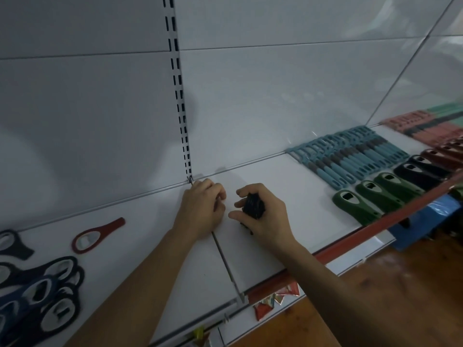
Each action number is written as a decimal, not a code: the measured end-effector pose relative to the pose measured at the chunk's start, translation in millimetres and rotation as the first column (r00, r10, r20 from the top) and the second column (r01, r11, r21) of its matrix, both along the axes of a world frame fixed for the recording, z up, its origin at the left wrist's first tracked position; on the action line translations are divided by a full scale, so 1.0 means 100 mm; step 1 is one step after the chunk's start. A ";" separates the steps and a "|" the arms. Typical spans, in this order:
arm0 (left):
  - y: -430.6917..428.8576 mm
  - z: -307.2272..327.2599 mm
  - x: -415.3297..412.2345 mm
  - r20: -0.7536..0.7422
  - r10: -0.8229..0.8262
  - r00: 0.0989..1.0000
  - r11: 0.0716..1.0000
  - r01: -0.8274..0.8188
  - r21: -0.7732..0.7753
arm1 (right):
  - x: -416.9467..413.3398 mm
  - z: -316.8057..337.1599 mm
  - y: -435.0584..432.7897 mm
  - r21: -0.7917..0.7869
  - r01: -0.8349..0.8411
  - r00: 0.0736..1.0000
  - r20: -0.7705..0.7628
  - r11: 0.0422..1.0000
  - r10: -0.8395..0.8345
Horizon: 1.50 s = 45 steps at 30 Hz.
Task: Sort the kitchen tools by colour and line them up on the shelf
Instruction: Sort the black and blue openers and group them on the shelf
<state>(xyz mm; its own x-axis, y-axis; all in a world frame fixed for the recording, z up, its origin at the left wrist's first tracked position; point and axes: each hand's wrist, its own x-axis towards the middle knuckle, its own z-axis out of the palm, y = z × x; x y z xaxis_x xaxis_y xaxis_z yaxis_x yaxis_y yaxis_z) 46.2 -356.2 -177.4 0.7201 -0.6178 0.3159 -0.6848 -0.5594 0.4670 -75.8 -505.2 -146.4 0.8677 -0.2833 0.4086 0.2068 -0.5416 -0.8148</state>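
Our right grip (263, 216) is wrapped round a black tool (253, 202) mid shelf (150, 234), just right of the panel seam (225, 259). Left grip (203, 209) rests curled nr the back edge; can't tell if it holds anything. We'd say the tool goes w/ the black row (421, 171) twd the right end, front edge, beside the greens (363, 204). Lay it flat, parallel to neighbours, touching, w/o nudging the row.

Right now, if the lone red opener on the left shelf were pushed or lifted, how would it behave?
The red opener lies flat on the smooth white shelf, so it would probably slide, not roll or tip. It looks thin and small, so likely light. Its narrow handle seems easy to pinch.
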 end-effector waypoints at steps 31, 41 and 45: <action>-0.54 1.15 -0.54 -0.388 -0.684 0.618 0.728 0.607 -0.318 | -0.58 0.97 -0.35 0.790 0.059 0.974 -0.180 0.610 0.139; -0.76 1.05 -0.77 -0.341 -0.728 0.594 0.684 0.661 -0.309 | -0.76 0.97 -0.33 0.825 0.123 0.973 -0.208 0.551 0.094; -0.78 1.05 -0.77 -0.294 -0.740 0.604 0.672 0.652 -0.352 | -0.76 0.94 -0.33 0.832 0.146 0.976 -0.210 0.536 0.060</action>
<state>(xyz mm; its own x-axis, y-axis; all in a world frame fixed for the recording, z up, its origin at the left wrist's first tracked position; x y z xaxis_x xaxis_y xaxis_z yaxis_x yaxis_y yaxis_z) -30.8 -433.8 -72.6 0.1775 -0.9416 0.2862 -0.5643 0.1409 0.8134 -151.6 -537.7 -52.7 0.8716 -0.4442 -0.2075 -0.0090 0.4087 -0.9126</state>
